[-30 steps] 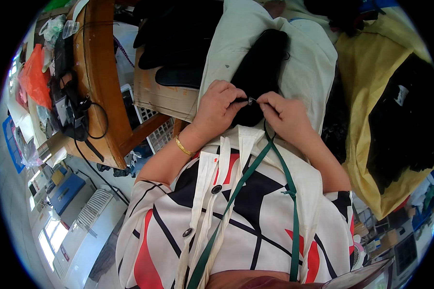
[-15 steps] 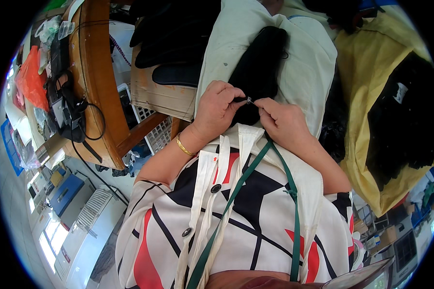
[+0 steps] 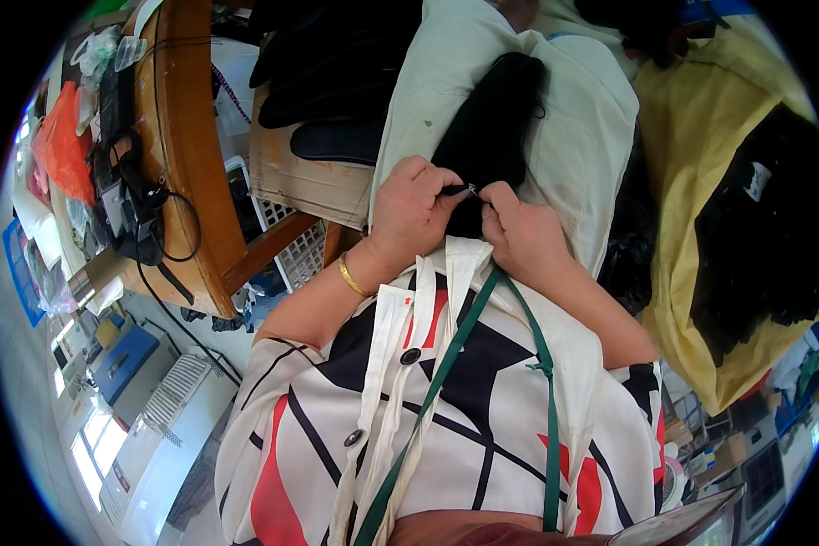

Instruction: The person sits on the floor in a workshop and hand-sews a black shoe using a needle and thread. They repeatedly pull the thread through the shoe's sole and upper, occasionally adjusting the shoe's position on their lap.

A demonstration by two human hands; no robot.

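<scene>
A long bundle of what looks like black hair (image 3: 493, 114) lies across the pale cloth (image 3: 578, 136) over my lap, its near end between my hands. My left hand (image 3: 411, 205) is closed, thumb and fingers pinching a dark narrow end of it. A tiny silvery metal piece (image 3: 472, 189) shows at that pinched end, too small to name for certain. Close against its right side, my right hand (image 3: 528, 229) is closed with thumb and forefinger pressed together. Whatever those fingertips hold is hidden.
At the left stands a wooden table (image 3: 191, 164) with cables on it. Dark padded pieces lie on a cardboard box (image 3: 309, 187) beyond my left hand. On the right a yellow sack (image 3: 678, 300) gapes around black material. Green straps (image 3: 446, 350) hang down my front.
My right hand has rolled slightly, and its fingers are curled in tighter beside the metal piece. My left hand keeps its pinch in nearly the same place.
</scene>
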